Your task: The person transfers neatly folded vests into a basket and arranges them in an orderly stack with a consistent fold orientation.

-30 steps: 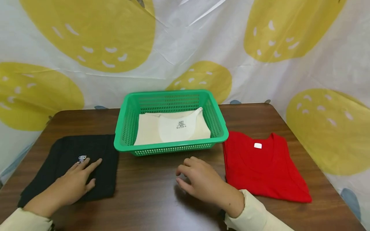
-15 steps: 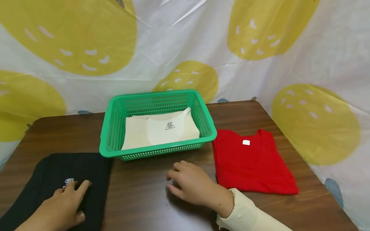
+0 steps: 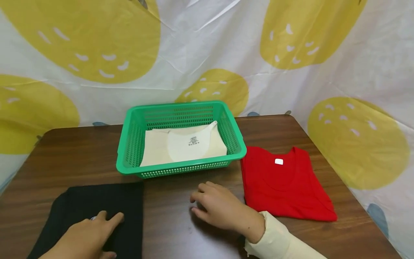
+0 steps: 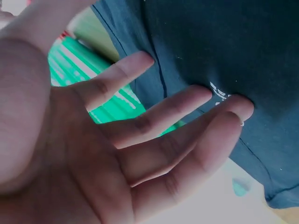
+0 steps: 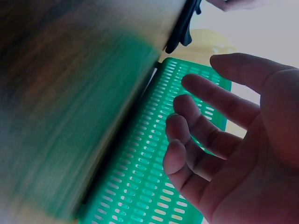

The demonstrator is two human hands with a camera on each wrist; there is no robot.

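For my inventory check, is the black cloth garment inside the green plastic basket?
Out: the garment is under the left hand, nearer than the basket.

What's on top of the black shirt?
The left hand rests on the black shirt, over its small white print. Part of that print shows in the left wrist view; the rest, and the cloth directly behind the hand in the head view, is covered.

Black folded fabric garment (image 3: 92, 200), rectangular green plastic basket (image 3: 181, 164), dark-printed cream folded garment (image 3: 184, 146), white-labelled red folded garment (image 3: 286, 185), brown wood-grain tabletop (image 3: 168, 212), white fabric backdrop (image 3: 207, 46) patterned in yellow
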